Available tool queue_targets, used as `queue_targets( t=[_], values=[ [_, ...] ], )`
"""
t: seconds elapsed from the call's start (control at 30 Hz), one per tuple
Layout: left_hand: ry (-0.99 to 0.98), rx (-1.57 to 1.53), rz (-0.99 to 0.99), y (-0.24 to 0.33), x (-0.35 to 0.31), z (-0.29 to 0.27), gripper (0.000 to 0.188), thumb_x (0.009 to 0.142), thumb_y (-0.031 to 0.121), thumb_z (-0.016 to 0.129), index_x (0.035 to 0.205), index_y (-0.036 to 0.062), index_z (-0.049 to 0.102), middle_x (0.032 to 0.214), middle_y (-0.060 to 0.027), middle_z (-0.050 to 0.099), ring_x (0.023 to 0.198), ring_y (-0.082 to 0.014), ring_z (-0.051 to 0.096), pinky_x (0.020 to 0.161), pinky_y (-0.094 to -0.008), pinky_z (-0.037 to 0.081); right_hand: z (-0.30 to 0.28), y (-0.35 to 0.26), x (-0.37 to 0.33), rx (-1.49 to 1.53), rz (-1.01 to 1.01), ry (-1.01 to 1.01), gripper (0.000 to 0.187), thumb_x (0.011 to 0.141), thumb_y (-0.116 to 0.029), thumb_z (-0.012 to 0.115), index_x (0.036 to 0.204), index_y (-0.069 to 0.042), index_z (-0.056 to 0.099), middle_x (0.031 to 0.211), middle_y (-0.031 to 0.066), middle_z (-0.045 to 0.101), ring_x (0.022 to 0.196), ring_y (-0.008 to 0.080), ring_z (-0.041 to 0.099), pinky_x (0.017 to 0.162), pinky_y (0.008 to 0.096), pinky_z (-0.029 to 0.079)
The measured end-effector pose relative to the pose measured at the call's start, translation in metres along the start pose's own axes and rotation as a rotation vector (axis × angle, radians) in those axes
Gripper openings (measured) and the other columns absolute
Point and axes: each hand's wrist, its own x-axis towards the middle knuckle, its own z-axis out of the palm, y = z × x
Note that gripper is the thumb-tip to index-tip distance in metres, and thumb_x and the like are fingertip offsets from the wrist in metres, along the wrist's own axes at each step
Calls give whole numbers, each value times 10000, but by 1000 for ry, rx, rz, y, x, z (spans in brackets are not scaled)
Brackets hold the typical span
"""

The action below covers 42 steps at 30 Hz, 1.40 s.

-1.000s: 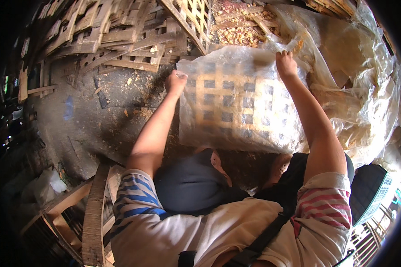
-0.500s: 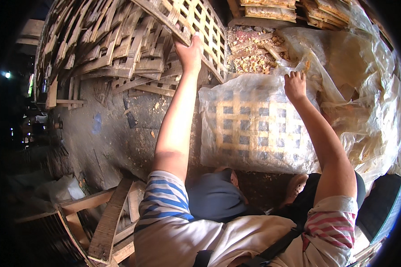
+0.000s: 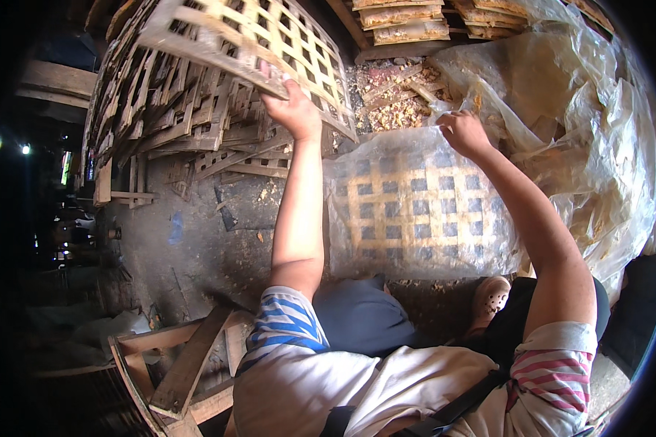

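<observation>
My left hand (image 3: 293, 113) grips the near edge of a slatted wooden lattice rack (image 3: 219, 36), held tilted above a leaning stack of similar racks (image 3: 175, 109). The held rack is slightly blurred by motion. To the right, my right hand (image 3: 465, 132) has its fingers curled in a pinch at the far edge of a clear plastic sheet (image 3: 401, 149). Beneath that sheet, on the floor in front of me, lies another lattice rack (image 3: 408, 218), its pale strips showing through the film.
A large crumpled plastic sheet (image 3: 598, 146) drapes down the right side. Far back stand stacks of browned, layered slabs (image 3: 401, 22). Pale crumbs and wood strips (image 3: 393, 98) litter the floor there. At the lower left is a wooden frame (image 3: 182, 364). My shoe (image 3: 490, 298) is beside the covered rack.
My left hand has swung the held rack up and to the left, turning more of its lattice into view. My right hand stays at the sheet's far edge. The view has shifted a little.
</observation>
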Motion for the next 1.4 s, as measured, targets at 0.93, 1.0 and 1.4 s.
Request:
queue_targets(
  t=[0.93,1.0,1.4],
  values=[
    [-115,-511,-953,115,-133,-221,868,983,691,412,1579,85,238,1385,-293,540,1188,-378,622,1110,-556,421,-70,100,-180,1238,1203,6,774,868,-615,700,1365,-35,578,1168,126,654,1004,244,663,866,458,544],
    [19,-357,-1145,90,-168,-233,860,989,666,433,1548,29,288,1237,-266,621,1069,-338,672,1021,-492,514,-45,118,-212,1212,1248,-84,782,855,-632,707,1353,-40,592,1080,132,671,910,243,681,802,444,567],
    [-390,144,-1060,-5,-316,-283,154,1010,152,602,1100,29,577,934,-36,618,814,-138,607,750,-313,497,0,67,-262,955,1219,181,649,910,-601,664,1250,-48,669,643,117,643,564,212,639,548,366,522]
  ],
)
